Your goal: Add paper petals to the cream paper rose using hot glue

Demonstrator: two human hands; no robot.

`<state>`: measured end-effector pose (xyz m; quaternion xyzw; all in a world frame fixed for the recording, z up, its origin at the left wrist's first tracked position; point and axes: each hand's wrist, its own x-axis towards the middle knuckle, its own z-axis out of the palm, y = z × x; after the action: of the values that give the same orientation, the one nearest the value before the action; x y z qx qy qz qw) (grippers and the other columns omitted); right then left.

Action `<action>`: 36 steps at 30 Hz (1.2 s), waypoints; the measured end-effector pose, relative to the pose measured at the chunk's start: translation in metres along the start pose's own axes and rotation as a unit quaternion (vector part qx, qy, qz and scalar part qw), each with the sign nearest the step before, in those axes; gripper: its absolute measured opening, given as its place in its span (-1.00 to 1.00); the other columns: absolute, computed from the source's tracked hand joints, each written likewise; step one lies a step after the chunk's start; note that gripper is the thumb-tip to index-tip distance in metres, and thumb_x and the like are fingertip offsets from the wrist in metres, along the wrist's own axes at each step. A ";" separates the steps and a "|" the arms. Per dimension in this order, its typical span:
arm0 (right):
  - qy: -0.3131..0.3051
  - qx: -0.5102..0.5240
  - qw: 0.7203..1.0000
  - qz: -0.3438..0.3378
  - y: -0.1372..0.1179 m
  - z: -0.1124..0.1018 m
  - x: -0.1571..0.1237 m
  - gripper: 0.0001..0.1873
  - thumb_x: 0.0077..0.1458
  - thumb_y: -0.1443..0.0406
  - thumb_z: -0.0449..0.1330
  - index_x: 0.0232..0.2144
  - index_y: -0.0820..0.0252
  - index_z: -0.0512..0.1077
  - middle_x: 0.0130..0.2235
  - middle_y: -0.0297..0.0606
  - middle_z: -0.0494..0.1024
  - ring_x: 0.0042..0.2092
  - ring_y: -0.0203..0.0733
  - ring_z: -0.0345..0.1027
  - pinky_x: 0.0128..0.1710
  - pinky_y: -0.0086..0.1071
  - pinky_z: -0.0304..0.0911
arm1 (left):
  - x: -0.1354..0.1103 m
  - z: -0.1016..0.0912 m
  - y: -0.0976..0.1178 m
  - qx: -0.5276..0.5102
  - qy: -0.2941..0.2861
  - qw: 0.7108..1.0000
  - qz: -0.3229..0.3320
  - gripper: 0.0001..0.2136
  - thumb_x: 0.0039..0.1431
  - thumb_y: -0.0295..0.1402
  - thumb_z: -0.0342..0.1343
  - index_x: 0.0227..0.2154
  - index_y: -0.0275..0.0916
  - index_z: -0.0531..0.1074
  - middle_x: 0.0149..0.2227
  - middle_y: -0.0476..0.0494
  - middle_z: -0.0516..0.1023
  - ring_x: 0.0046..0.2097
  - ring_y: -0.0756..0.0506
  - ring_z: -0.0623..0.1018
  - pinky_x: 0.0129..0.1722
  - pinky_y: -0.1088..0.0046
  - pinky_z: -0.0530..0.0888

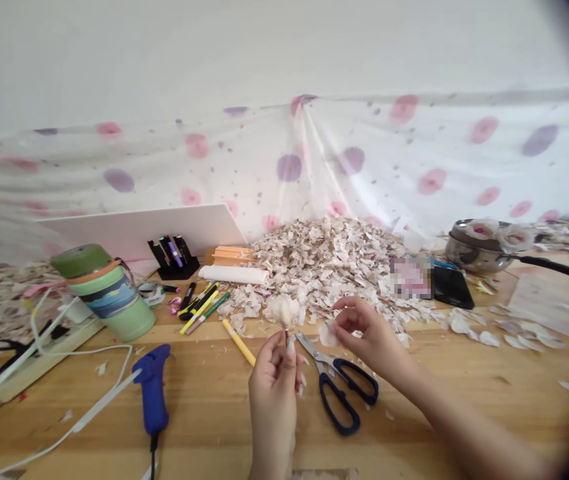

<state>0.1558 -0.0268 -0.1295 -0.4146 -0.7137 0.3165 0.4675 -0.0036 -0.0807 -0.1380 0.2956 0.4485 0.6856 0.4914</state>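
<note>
My left hand (277, 373) pinches the thin stem of a cream-white artificial flower (283, 309), held upright with its bloom above my fingers. To the right of it, my right hand (364, 333) has thumb and fingertips closed on a pale, translucent petal (329, 335). The petal is apart from the flower. Scissors (337, 380) with dark blue handles lie on the wooden table between and below my hands, blades slightly parted. Behind the flower spreads a large heap of loose whitish petals (329, 260).
A blue glue gun (154, 390) with a black cord lies at left, near a green bottle (114, 293) and a power strip (47, 360). Markers (204, 307) lie scattered behind. A black phone (451, 287) and a metal pan (479, 250) with its handle jutting out stand at right.
</note>
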 end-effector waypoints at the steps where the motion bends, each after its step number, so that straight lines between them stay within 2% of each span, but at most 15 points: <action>1: 0.007 0.001 1.000 -0.004 -0.001 -0.001 -0.002 -0.77 0.11 0.32 0.11 -0.17 0.12 0.18 -0.44 -0.40 0.43 -0.44 -0.29 0.32 -0.39 -0.40 0.28 | 0.000 0.003 -0.002 -0.005 -0.003 1.000 -0.007 -0.53 -0.12 -0.12 0.33 -0.22 -0.32 0.41 -0.58 0.05 0.46 -0.64 0.13 0.31 -0.67 0.69 0.23; 6: 0.060 -0.078 0.994 -0.046 -0.016 -0.010 -0.012 -0.86 0.09 0.38 0.09 -0.38 0.11 0.15 -0.49 -0.45 0.28 -0.49 -0.33 0.19 -0.46 -0.43 0.15 | -0.005 0.014 -0.007 -0.038 -0.038 0.998 -0.028 -0.64 -0.08 -0.13 0.31 -0.33 -0.33 0.45 -0.58 0.04 0.45 -0.62 0.13 0.34 -0.65 0.69 0.25; 9: 0.045 -0.064 0.996 -0.040 -0.023 -0.014 -0.013 -0.87 0.06 0.41 0.08 -0.43 0.12 0.18 -0.52 -0.47 0.23 -0.50 -0.34 0.14 -0.49 -0.45 0.09 | -0.008 0.019 -0.007 -0.045 -0.046 0.998 -0.027 -0.66 -0.05 -0.15 0.30 -0.33 -0.33 0.45 -0.58 0.05 0.44 -0.62 0.14 0.32 -0.66 0.70 0.24; 11: 0.029 -0.027 0.999 -0.018 -0.024 -0.016 -0.012 -0.93 0.08 0.39 0.07 -0.37 0.13 0.24 -0.55 -0.50 0.20 -0.51 -0.34 0.11 -0.51 -0.46 0.06 | -0.008 0.021 -0.007 -0.046 -0.044 0.998 -0.026 -0.66 -0.06 -0.15 0.30 -0.34 -0.33 0.45 -0.59 0.06 0.43 -0.63 0.15 0.31 -0.67 0.72 0.22; 14: 0.004 0.052 0.998 0.027 -0.022 -0.016 -0.011 -0.91 0.10 0.34 0.07 -0.27 0.14 0.26 -0.59 -0.54 0.15 -0.54 -0.35 0.05 -0.55 -0.48 0.00 | -0.007 0.021 -0.006 -0.052 -0.041 0.997 -0.032 -0.66 -0.07 -0.16 0.31 -0.36 -0.32 0.44 -0.61 0.07 0.42 -0.64 0.16 0.29 -0.70 0.73 0.20; 17: -0.021 0.115 0.989 0.093 -0.019 -0.013 -0.010 -0.88 0.05 0.32 0.09 -0.33 0.12 0.20 -0.63 -0.59 0.14 -0.61 -0.40 -0.04 -0.62 -0.52 -0.11 | -0.007 0.021 -0.007 -0.064 -0.050 0.995 -0.051 -0.68 -0.07 -0.17 0.31 -0.37 -0.31 0.44 -0.60 0.07 0.43 -0.64 0.15 0.31 -0.70 0.72 0.23; 20: -0.051 0.134 0.975 0.168 -0.016 -0.008 -0.009 -0.81 -0.06 0.37 0.10 -0.35 0.10 0.16 -0.70 -0.66 0.13 -0.67 -0.44 -0.11 -0.68 -0.56 -0.19 | -0.007 0.020 -0.008 -0.063 -0.054 0.995 -0.048 -0.69 -0.06 -0.16 0.31 -0.38 -0.30 0.44 -0.55 0.05 0.47 -0.66 0.16 0.33 -0.71 0.71 0.23; 24: -0.080 0.134 0.961 0.228 -0.014 -0.003 -0.009 -0.77 -0.14 0.38 0.06 -0.36 0.08 0.12 -0.75 -0.68 0.18 -0.74 -0.45 -0.09 -0.75 -0.59 -0.20 | -0.008 0.019 -0.008 -0.056 -0.043 0.996 -0.054 -0.66 -0.07 -0.15 0.31 -0.33 -0.31 0.45 -0.38 -0.08 0.58 -0.67 0.17 0.38 -0.74 0.71 0.21; 28: -0.088 0.147 0.955 0.241 -0.014 0.002 -0.009 -0.77 -0.15 0.34 0.05 -0.36 0.07 0.10 -0.77 -0.70 0.19 -0.77 -0.45 -0.08 -0.80 -0.61 -0.18 | -0.007 0.017 -0.007 -0.049 -0.037 0.996 -0.058 -0.61 -0.10 -0.13 0.32 -0.29 -0.32 0.47 -0.29 -0.18 0.62 -0.61 0.13 0.47 -0.73 0.71 0.26; 33: -0.109 0.156 0.950 0.249 -0.014 0.004 -0.010 -0.78 -0.07 0.29 0.09 -0.32 0.08 0.13 -0.76 -0.67 0.24 -0.79 -0.43 -0.05 -0.82 -0.61 -0.18 | -0.005 0.014 -0.007 -0.057 -0.013 0.992 -0.110 -0.55 -0.23 -0.15 0.39 -0.30 -0.32 0.48 -0.45 -0.14 0.62 -0.47 -0.02 0.60 -0.62 0.68 0.42; 36: -0.129 0.167 0.948 0.240 -0.016 -0.004 -0.008 -0.75 0.05 0.15 0.12 -0.27 0.10 0.16 -0.73 -0.61 0.29 -0.75 -0.42 0.03 -0.78 -0.60 -0.13 | -0.004 0.013 -0.005 -0.081 -0.007 0.989 -0.124 -0.61 -0.19 -0.21 0.39 -0.31 -0.33 0.48 -0.49 -0.12 0.62 -0.48 -0.01 0.61 -0.55 0.67 0.48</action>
<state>0.1561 -0.0408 -0.1179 -0.4450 -0.5844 0.5848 0.3442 0.0108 -0.0802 -0.1373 0.2020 0.4206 0.6516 0.5981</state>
